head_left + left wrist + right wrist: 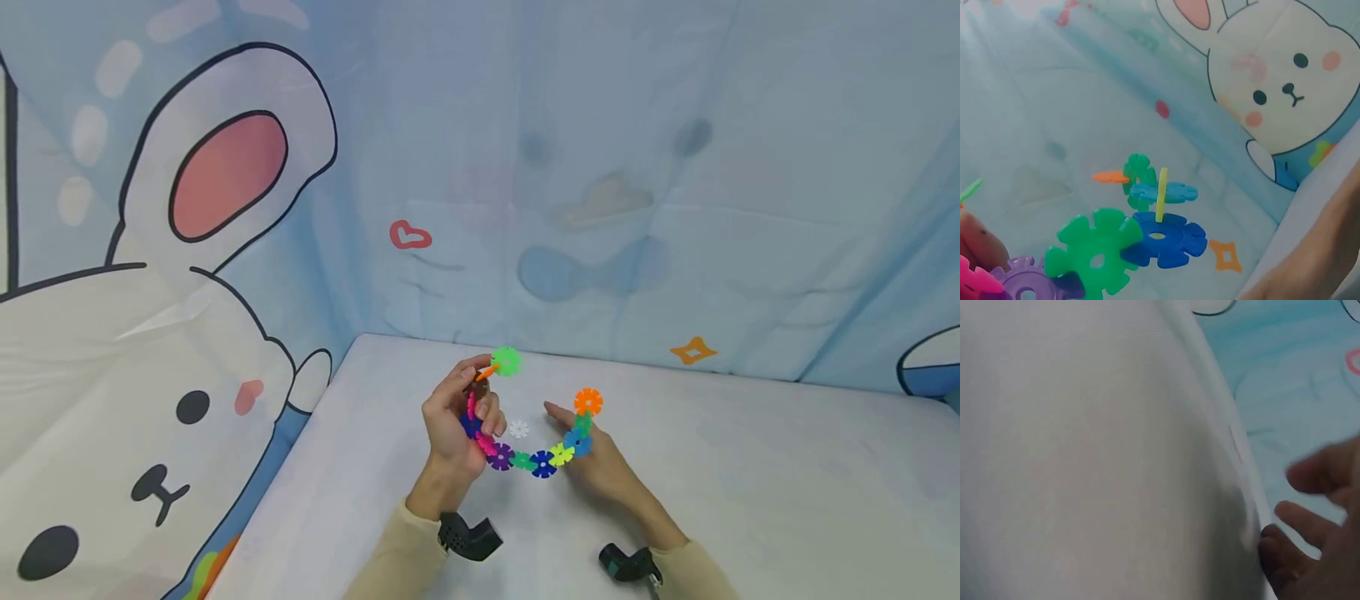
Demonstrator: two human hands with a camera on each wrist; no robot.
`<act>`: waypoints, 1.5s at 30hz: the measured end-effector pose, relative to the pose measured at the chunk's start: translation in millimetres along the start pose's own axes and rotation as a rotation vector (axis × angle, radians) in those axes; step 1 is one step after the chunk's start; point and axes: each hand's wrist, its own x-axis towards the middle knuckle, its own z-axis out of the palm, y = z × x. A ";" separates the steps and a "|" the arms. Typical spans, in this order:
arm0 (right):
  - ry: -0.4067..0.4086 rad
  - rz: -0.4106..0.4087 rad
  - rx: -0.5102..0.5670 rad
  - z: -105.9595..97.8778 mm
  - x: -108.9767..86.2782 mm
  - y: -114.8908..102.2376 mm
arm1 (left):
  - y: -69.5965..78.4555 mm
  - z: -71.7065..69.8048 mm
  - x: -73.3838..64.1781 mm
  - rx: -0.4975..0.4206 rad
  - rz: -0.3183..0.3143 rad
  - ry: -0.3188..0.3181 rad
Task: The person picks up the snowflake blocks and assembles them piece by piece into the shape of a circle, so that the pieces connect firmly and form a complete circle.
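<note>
My left hand (453,425) grips a chain of colourful notched plastic discs near one end. In the head view the chain curves from a light green disc (506,361) at the top, down through a purple disc (501,456) and a dark blue disc (543,464), up to an orange disc (588,402). The left wrist view shows a green disc (1094,250) slotted against a blue one (1172,240). Below the chain's free end, my right hand (611,475) is low over the table, holding nothing visible; its fingers (1304,525) are spread loosely in the right wrist view.
A single white disc (518,429) lies on the white tabletop (750,467) between the hands. Behind the table hangs a light blue printed curtain (600,167), with a cartoon rabbit (150,350) at the left. Each wrist wears a black camera (470,537).
</note>
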 end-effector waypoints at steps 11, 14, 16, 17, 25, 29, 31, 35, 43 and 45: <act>-0.122 -0.259 -0.453 26.7 -2.0 -1.9 | -4.3 10.2 -4.0 -0.028 -0.093 -0.064; -0.033 -0.199 -0.525 18.1 1.6 -13.9 | -3.8 11.4 -2.9 -0.013 -0.103 -0.061; -0.032 -0.074 -0.551 11.0 3.1 -19.2 | -3.7 11.4 -2.2 0.003 -0.118 -0.062; -0.038 -0.023 -0.547 7.5 2.9 -20.2 | -3.8 11.3 -1.8 0.018 -0.122 -0.066; -0.111 0.170 -0.411 -18.9 -5.1 -25.1 | -7.5 10.6 -3.2 0.133 -0.070 -0.135; -0.183 0.198 -0.356 -32.0 -7.3 -24.5 | -7.7 11.1 -4.6 0.192 -0.045 -0.170; -0.208 0.185 -0.361 -34.8 -8.4 -23.5 | -7.5 10.9 -5.1 0.231 -0.032 -0.181; -0.217 0.144 -0.395 -34.4 -9.7 -20.4 | -7.0 10.4 -5.9 0.277 -0.021 -0.191; -0.191 0.210 -0.353 -46.9 -9.2 -17.1 | -8.4 12.2 -7.1 0.286 -0.035 -0.183; -0.092 0.148 -0.378 -53.5 -7.8 -15.6 | -9.8 12.9 -7.1 0.273 -0.044 -0.179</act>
